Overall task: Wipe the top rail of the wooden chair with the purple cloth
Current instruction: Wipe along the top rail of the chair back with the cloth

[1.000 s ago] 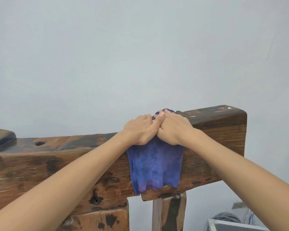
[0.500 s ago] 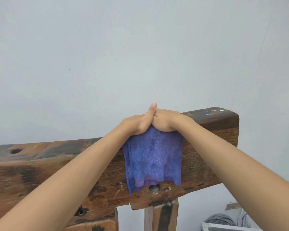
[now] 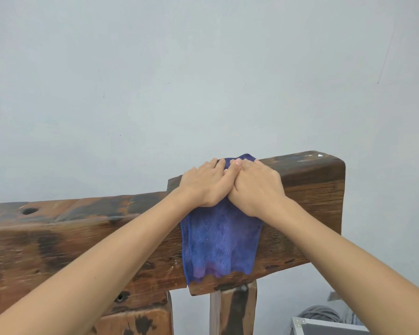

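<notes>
Pressing side by side, the left hand point(image 3: 207, 183) and right hand point(image 3: 257, 187) lie flat, fingers extended and close together, on a purple cloth point(image 3: 220, 240) draped over the top rail point(image 3: 307, 170) of a wooden chair. The cloth hangs down the rail's near face. The rail's long axis runs left to right, rising rightward; bare wood continues to its squared right end, with more to the left.

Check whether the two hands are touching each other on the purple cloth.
Touching. The head view shows the left hand and right hand pressed side by side on the purple cloth draped over the top rail, with no gap between them.
</notes>
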{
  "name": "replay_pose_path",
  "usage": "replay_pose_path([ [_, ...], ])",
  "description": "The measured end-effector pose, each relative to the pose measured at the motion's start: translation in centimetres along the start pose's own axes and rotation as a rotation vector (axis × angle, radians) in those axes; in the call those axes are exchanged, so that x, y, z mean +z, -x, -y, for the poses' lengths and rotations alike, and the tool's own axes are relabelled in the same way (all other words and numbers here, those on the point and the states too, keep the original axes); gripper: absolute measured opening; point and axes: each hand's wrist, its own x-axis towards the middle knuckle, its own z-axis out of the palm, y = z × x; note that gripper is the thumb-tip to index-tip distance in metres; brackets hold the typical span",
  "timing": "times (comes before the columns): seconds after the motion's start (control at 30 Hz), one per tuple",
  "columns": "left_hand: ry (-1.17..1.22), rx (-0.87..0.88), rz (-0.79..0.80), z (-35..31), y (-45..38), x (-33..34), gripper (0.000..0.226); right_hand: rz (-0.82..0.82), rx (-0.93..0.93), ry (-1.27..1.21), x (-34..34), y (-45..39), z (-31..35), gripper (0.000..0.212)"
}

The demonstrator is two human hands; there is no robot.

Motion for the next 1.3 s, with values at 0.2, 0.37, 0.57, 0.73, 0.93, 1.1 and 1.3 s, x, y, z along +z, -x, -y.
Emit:
replay_pose_path([
  [0.2, 0.098, 0.039, 0.055, -0.7, -2.2, 0.2, 0.08, -0.057, 0.058, -0.082, 0.0, -0.6, -0.8, 0.041],
  [0.37, 0.335, 0.034, 0.124, -1.0, -5.4, -0.3, 0.074, 0.269, 0.059, -0.171, -1.2, -4.0, -2.9, 0.055],
  [0.57, 0.355, -0.098, 0.138, -1.2, -7.4, -0.2, 0.067, 0.468, 0.071, -0.159, -1.9, -6.3, -4.0, 0.06],
  [0.73, 0.269, -0.066, 0.117, -1.8, -6.1, -0.4, 0.066, 0.368, 0.071, -0.146, -1.9, -4.7, -4.0, 0.058],
  [0.93, 0.032, 0.026, 0.004, -3.2, -2.5, 0.6, 0.043, 0.111, -0.005, -0.051, -1.1, -0.4, -4.9, 0.053],
  [1.1, 0.08, -0.015, 0.079, -4.2, -3.9, 0.7, 0.058, 0.066, 0.029, -0.073, -1.1, -0.4, -5.4, 0.05],
  [1.3, 0.174, -0.058, 0.173, -5.2, -7.2, 0.1, 0.076, 0.33, 0.074, -0.127, -1.8, -3.9, -7.9, 0.06],
])
